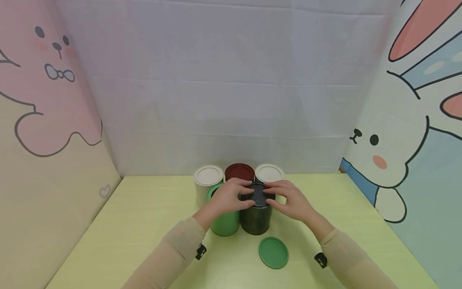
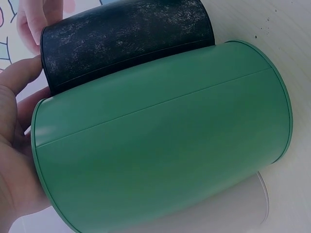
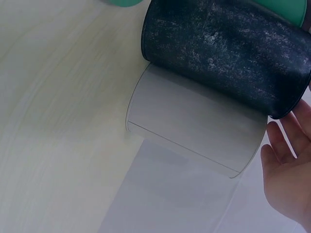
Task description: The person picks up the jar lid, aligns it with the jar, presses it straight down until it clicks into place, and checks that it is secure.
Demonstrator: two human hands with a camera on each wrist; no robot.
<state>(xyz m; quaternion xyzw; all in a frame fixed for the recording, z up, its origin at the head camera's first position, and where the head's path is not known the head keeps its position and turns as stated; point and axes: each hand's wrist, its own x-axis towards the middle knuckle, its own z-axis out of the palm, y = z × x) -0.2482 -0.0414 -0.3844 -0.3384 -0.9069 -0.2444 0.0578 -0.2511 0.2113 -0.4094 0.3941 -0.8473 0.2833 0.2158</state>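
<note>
A black canister (image 1: 256, 220) with a black lid (image 1: 259, 196) stands upright in the front row. My left hand (image 1: 231, 196) holds the lid's left edge, its thumb and fingers spread along the rim. From the other side my right hand (image 1: 288, 199) grips the same rim. Just left of the black canister stands a green canister (image 2: 160, 131), with its top uncovered and partly hidden by my left hand. A round green lid (image 1: 273, 253) lies flat on the table in front. The right wrist view shows the black canister (image 3: 223, 53) close beside my fingers.
Behind stand a white canister (image 1: 208, 175) at left, a dark red-lidded one (image 1: 240, 171) in the middle and another white one (image 1: 270, 173) at right. The pale table (image 1: 151, 208) meets a white cloth backdrop (image 1: 223, 100); cartoon-printed panels flank both sides.
</note>
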